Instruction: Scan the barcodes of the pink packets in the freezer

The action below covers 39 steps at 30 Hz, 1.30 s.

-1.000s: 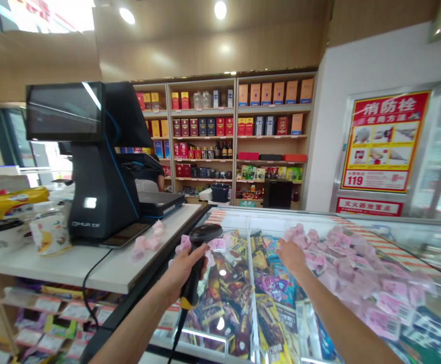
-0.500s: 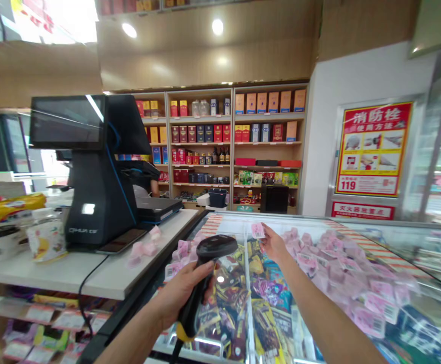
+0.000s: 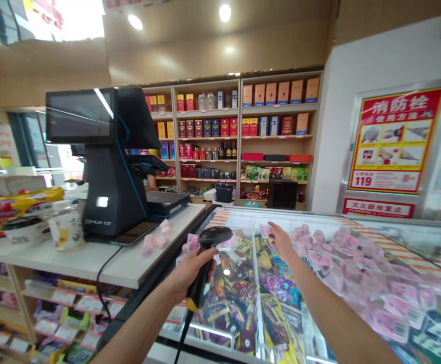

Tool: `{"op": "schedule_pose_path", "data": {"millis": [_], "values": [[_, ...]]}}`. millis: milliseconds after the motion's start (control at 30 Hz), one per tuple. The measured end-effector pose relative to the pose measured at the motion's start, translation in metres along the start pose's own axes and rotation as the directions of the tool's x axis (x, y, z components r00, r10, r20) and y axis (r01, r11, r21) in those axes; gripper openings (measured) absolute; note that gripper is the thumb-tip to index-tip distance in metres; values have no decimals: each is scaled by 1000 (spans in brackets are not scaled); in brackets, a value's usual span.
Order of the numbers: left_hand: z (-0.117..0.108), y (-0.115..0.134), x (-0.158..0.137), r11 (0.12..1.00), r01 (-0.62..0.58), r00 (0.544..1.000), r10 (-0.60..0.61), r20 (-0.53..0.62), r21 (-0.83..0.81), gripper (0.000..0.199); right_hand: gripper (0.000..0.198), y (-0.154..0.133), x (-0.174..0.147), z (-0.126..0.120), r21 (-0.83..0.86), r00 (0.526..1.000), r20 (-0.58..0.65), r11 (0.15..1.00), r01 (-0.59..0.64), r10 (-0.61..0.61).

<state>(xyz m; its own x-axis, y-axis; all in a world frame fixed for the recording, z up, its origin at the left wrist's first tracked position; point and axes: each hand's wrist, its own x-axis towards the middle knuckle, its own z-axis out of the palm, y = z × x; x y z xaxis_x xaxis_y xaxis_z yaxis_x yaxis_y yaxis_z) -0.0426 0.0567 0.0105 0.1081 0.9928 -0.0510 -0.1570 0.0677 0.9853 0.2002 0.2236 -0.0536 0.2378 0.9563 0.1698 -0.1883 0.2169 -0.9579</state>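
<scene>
My left hand (image 3: 194, 268) is wrapped round the handle of a black barcode scanner (image 3: 215, 234) with a yellow-trimmed base, its head pointing right. My right hand (image 3: 281, 241) pinches a small pink packet (image 3: 264, 231) above the glass top of a chest freezer (image 3: 243, 214). In the earlier view a barcode shows on this packet. A large heap of similar pink packets (image 3: 356, 268) lies on the glass to the right, many with white barcode labels. A smaller pile of pink packets (image 3: 192, 242) sits behind the scanner.
On the white counter (image 3: 129, 268) at left stand a black cash register (image 3: 112, 197), a cup with fruit pictures (image 3: 65, 227) and more pink packets (image 3: 155, 240). Colourful wrapped ice creams (image 3: 235, 298) fill the freezer beneath the glass. Behind the register, part of another person's arm (image 3: 151, 182) shows.
The camera view has turned a little to the left. My right hand has tilted the pink packet so its barcode no longer faces me. The scanner stays in my left hand.
</scene>
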Motion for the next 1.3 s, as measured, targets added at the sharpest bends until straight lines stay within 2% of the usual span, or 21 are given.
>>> {"op": "schedule_pose_path", "data": {"millis": [67,100,200,267,300,367,467,533,600,667,833,900,1000,1167,1200,1233,1267,1300], "values": [[-3,0,5,1000,-21,999,21,-33,-4,28,39,10,3,3,-255,997,-14,964,74,-80],[-4,1,7,1000,-25,999,25,-44,1,28,38,15,4,5,-381,993,1,918,112,-121],[-6,1,12,1000,-7,998,8,-63,13,29,34,27,7,19,-710,980,71,680,180,-186],[-5,1,15,1000,-4,997,5,-72,10,29,33,31,3,32,-837,975,118,509,199,-188],[-4,1,16,1000,-3,997,4,-72,7,28,33,32,0,40,-869,973,136,450,206,-184],[-2,-1,18,1000,-7,998,7,-66,-2,28,33,31,-10,55,-885,967,189,396,244,-173],[2,-4,20,1000,-5,998,5,-55,-1,30,33,27,-23,72,-868,954,262,398,298,-143],[4,-6,21,1000,9,999,-9,-46,8,31,34,23,-24,73,-863,949,282,395,315,-141],[7,-8,22,1000,22,999,-22,-40,6,32,36,15,-20,60,-870,952,265,387,305,-154],[9,-9,21,1000,25,999,-25,-35,-4,32,37,5,-14,34,-898,957,221,345,274,-186],[13,-10,17,999,38,999,-38,-17,-11,31,33,-22,-3,-45,-992,964,100,45,114,-246],[13,-10,15,999,43,999,-43,-9,-9,31,30,-26,-3,-65,-997,968,80,-21,77,-237],[12,-10,13,998,51,999,-51,-6,-26,30,23,-23,-6,-75,-997,972,63,-61,51,-224],[9,-10,10,999,46,999,-46,-13,-18,28,21,-13,-12,-66,-990,971,128,-78,114,-202],[9,-11,9,999,45,999,-45,-18,-11,28,22,-11,-12,-64,-990,971,142,-48,135,-194],[8,-11,9,999,42,999,-42,-22,-5,29,22,-9,-12,-61,-988,971,146,21,153,-190],[8,-12,8,999,39,999,-39,-22,3,29,22,-8,-10,-58,-975,973,125,156,157,-194],[7,-12,7,999,36,999,-36,-18,11,29,22,-7,-8,-55,-932,977,83,331,146,-197]]}}
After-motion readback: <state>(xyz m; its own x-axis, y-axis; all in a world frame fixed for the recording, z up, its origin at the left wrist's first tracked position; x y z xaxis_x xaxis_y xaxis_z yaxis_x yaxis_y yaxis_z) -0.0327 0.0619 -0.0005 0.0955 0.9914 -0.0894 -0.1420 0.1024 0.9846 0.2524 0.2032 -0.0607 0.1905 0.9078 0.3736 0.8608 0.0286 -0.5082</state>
